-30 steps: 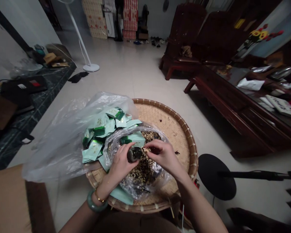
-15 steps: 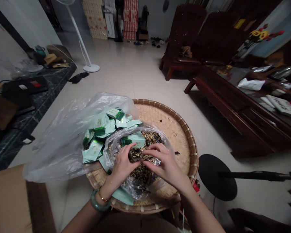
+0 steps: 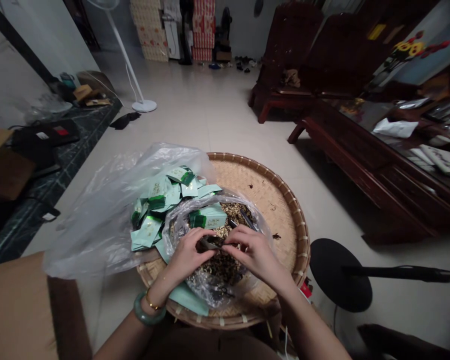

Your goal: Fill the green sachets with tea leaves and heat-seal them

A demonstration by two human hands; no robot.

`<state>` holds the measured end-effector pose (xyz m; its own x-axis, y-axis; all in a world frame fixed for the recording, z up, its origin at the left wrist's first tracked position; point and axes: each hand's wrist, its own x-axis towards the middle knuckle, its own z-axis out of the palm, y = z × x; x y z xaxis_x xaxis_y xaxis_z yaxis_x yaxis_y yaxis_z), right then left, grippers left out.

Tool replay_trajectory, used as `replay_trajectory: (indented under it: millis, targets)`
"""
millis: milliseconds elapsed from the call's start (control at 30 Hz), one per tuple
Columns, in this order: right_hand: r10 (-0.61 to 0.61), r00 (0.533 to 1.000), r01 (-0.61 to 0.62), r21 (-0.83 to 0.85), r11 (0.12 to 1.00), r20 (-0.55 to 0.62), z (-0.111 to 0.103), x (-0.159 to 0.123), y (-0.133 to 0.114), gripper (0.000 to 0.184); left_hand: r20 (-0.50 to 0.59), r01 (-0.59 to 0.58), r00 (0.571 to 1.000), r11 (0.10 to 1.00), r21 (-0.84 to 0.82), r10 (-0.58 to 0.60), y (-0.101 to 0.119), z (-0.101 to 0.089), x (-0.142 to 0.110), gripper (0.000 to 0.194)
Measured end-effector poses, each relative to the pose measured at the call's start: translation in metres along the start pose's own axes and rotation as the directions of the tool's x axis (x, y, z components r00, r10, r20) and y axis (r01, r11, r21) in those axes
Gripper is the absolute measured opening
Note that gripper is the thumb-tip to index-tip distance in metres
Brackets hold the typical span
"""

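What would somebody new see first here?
Probably the big round woven bamboo tray in the middle, with a heap of shiny green packets on its left side. Next, the left hand and right hand, close together over a clear plastic bag of dark and pale bits. Far right, yellow and red flowers stand out brightly.

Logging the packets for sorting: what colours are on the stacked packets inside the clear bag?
Stacked packets: pale mint with darker green, clearest in the head view.

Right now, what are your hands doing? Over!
Left grip, right grip: both on small dark container. Loose bits below. Green packet stack just beyond, seemingly not blocking.
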<state>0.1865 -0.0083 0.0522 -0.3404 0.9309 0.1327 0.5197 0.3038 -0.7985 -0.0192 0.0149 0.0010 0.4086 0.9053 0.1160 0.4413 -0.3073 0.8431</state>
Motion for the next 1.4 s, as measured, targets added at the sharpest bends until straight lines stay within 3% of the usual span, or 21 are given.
replay_trajectory:
  millis: [100,233,367,500,567,667,733,800,900,1033,1233,1400]
  targets:
    - [0.036,0.995,-0.041,-0.055,0.998,-0.088,-0.008,-0.004,0.006,0.01,-0.014,0.005,1.0,1.0,-0.016,-0.006,-0.002,0.004,0.0,0.032]
    - [0.04,0.995,-0.06,-0.243,0.968,-0.09,-0.009,-0.004,0.006,0.018,-0.017,-0.001,1.0,1.0,-0.001,0.001,-0.001,0.006,0.0,0.034]
    - [-0.086,0.993,0.101,-0.219,0.97,0.079,0.002,0.011,-0.006,0.033,-0.051,-0.022,0.998,0.999,0.039,0.024,-0.001,0.009,0.001,0.031]
    - [-0.171,0.964,0.216,-0.221,0.951,0.206,0.011,0.028,-0.011,0.024,-0.044,-0.039,0.998,0.997,0.062,0.042,-0.004,0.012,0.002,0.025]
    - [-0.187,0.969,0.215,-0.175,0.961,0.161,0.01,0.031,-0.01,0.019,-0.042,-0.03,0.999,0.998,0.055,0.032,-0.005,0.011,0.001,0.029]
    - [-0.141,0.99,0.14,-0.072,0.988,-0.017,-0.001,0.025,-0.004,0.017,-0.04,-0.014,0.999,1.0,0.025,0.015,-0.005,0.009,0.001,0.035]
    - [-0.08,0.991,0.073,-0.069,0.995,-0.107,-0.01,0.017,0.001,0.018,-0.036,-0.006,0.999,1.0,0.006,0.006,-0.004,0.007,0.0,0.037]
    - [-0.058,0.99,0.043,-0.118,0.992,-0.126,-0.016,0.009,0.003,0.022,-0.036,0.006,0.999,1.0,-0.003,-0.006,-0.004,0.006,0.0,0.038]
    - [-0.116,0.993,0.111,-0.195,0.975,-0.016,-0.013,0.001,0.001,0.029,-0.034,0.01,0.999,1.0,-0.009,-0.01,-0.005,0.006,0.0,0.039]
    - [-0.136,0.973,0.199,-0.368,0.908,0.188,0.003,0.002,0.003,0.016,-0.001,-0.002,1.0,1.0,0.015,0.002,-0.009,0.005,-0.001,0.043]
    - [-0.121,0.954,0.244,-0.48,0.843,0.273,0.005,0.001,0.007,0.014,0.14,-0.015,0.99,0.997,0.08,0.003,-0.02,0.003,-0.002,0.045]
    - [-0.201,0.921,0.365,-0.558,0.745,0.333,-0.007,-0.01,-0.015,0.018,0.131,-0.195,0.975,0.974,0.115,0.18,-0.022,0.001,-0.003,0.051]
